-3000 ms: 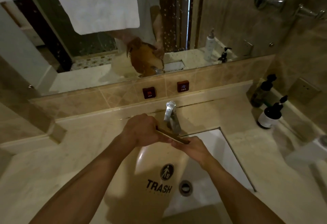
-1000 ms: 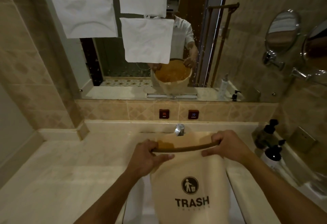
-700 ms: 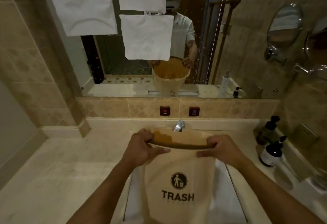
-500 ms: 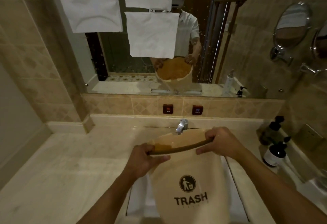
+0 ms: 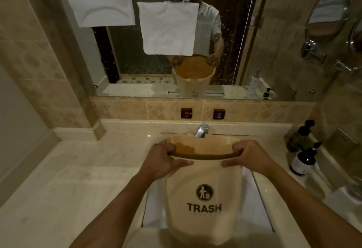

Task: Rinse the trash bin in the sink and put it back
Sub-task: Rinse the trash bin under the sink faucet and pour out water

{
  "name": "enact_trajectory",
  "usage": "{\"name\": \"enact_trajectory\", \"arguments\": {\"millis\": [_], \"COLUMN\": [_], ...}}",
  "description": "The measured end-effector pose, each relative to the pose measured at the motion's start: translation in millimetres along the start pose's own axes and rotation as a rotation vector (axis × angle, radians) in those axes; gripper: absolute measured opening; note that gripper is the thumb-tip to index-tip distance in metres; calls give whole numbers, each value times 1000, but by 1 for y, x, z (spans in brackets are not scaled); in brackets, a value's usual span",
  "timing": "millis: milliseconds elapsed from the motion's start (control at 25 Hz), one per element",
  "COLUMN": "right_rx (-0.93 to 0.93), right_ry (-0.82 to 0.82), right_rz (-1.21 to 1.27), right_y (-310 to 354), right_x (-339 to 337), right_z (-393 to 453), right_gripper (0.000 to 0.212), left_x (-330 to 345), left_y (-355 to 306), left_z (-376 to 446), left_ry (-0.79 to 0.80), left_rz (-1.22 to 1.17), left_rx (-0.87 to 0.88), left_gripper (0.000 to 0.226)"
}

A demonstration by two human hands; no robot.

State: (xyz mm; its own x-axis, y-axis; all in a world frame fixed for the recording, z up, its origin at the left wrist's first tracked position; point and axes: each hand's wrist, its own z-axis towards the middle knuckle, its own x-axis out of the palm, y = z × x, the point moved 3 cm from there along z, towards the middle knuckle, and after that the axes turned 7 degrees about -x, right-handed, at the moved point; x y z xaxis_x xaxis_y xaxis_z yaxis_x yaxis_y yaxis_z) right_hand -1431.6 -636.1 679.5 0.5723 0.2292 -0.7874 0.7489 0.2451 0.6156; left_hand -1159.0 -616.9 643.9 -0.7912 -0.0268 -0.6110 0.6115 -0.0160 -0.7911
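bin hung upright over the sink; left hand and right hand gripped opposite sides of its rim, fingers curled inside, equally near.

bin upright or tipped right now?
Upright: trash bin has its open rim on top, held by left hand and right hand over the sink.

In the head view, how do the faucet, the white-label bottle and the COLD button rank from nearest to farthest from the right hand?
From the right hand, gripping the bin rim:
1. White-label bottle, on the counter to its right.
2. Faucet, behind the bin, to its left; nearly as close, so ranks 1 and 2 are uncertain.
3. COLD button, on the tiled wall beyond.
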Motion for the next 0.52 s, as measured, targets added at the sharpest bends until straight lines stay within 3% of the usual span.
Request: {"name": "enact_trajectory", "arguments": {"millis": [80, 240, 400, 520], "right_rx": [-3, 14, -30, 11], "right_ry": [-31, -29, 16, -5], "right_rz": [-30, -112, -52, -81], "right_y": [2, 22, 13, 11], "right_x": [-5, -19, -10, -19], "right_z": [5, 20, 11, 22], "right_gripper": [60, 43, 68, 58], "left_x": [-3, 21, -1, 9], "left_y": [-2, 8, -4, 3], "left_z": [8, -19, -2, 2], "left_ry": [-21, 91, -12, 18], "left_rz": [-30, -185, -86, -162], "left_rx": [7, -96, -9, -58], "left_gripper": [42, 16, 32, 24]}}
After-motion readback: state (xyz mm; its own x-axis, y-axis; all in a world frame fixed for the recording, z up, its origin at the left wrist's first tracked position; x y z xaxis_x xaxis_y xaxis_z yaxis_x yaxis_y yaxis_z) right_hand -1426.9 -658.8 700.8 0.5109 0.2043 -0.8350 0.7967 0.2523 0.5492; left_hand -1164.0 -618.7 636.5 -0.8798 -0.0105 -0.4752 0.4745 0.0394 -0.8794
